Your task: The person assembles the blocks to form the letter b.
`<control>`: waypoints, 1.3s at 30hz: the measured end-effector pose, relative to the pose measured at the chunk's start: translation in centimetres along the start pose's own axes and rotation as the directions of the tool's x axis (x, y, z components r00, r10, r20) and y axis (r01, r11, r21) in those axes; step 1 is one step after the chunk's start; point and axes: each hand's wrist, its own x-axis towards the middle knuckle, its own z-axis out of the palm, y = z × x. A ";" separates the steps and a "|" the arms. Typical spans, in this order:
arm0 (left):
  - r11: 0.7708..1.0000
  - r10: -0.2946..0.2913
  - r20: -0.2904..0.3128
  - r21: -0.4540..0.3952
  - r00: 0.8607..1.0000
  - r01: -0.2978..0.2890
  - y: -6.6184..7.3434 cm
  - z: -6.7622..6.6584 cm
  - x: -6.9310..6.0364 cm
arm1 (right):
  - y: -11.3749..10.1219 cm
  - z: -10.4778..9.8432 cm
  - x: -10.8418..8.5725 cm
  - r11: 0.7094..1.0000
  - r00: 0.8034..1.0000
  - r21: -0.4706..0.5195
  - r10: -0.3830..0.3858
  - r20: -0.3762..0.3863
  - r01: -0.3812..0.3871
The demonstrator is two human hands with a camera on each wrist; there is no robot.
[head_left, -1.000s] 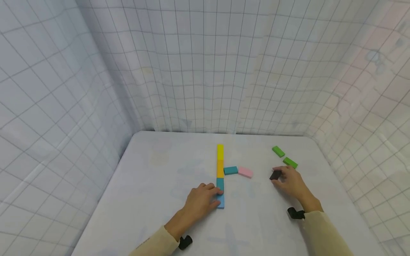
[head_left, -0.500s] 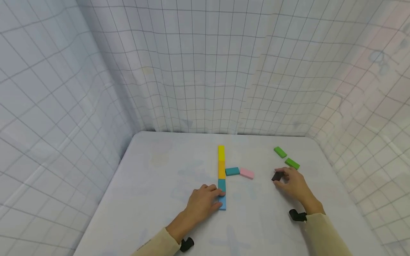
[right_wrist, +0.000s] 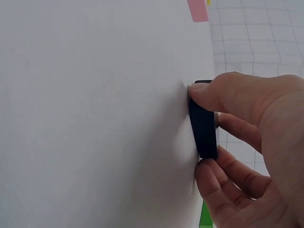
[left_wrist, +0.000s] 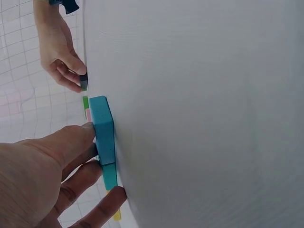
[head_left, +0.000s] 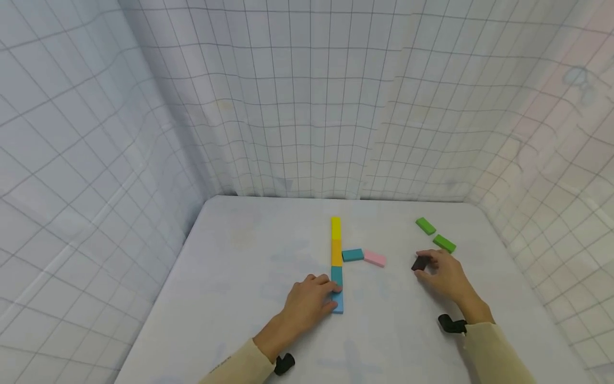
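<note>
My left hand [head_left: 309, 304] rests at the near end of a straight row of blocks. Its thumb touches the light blue block [left_wrist: 102, 128] and its fingers lie by the teal block [head_left: 337, 274] just beyond. Further along the row come an orange block [head_left: 337, 253] and a yellow block [head_left: 336, 228]. My right hand [head_left: 447, 274] pinches a black block [right_wrist: 203, 126] between thumb and fingers, low over the table. A second teal block [head_left: 353, 255] sits crosswise at the right of the orange one. Beside it lies a pink block [head_left: 374, 258], slightly turned.
Two green blocks [head_left: 425, 226] lie askew at the far right, just beyond my right hand. The white table [head_left: 230, 277] is walled at the back and both sides by hanging checked cloth [head_left: 307, 106].
Both hands keep their places relative to the blocks, with the black block still pinched in the right. The whole head view has shifted slightly, moving everything a little rightward.
</note>
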 end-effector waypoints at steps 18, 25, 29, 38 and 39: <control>1.000 -0.025 0.035 0.000 0.999 0.025 -0.2 -1.0 0.0 | -2.3 1.5 0.1 0.995 0.995 0.020 -0.099 0.007 0.099; 1.000 -0.017 0.024 -0.001 1.000 0.017 0.1 -0.9 0.1 | -0.9 1.8 0.1 0.972 0.976 0.090 -0.217 -0.034 0.219; 1.000 -0.020 0.030 -0.007 0.999 0.021 0.2 -0.7 0.0 | -2.0 1.7 -0.2 0.981 0.982 0.039 -0.191 0.001 0.191; 1.000 -0.018 0.021 -0.010 1.000 0.018 0.6 -0.6 -0.1 | -2.9 1.6 -0.4 0.981 0.980 0.012 -0.193 0.040 0.193; 1.000 -0.015 0.017 -0.013 1.000 0.015 0.6 -0.5 -0.1 | -2.9 1.6 -0.4 0.980 0.980 0.012 -0.197 0.041 0.197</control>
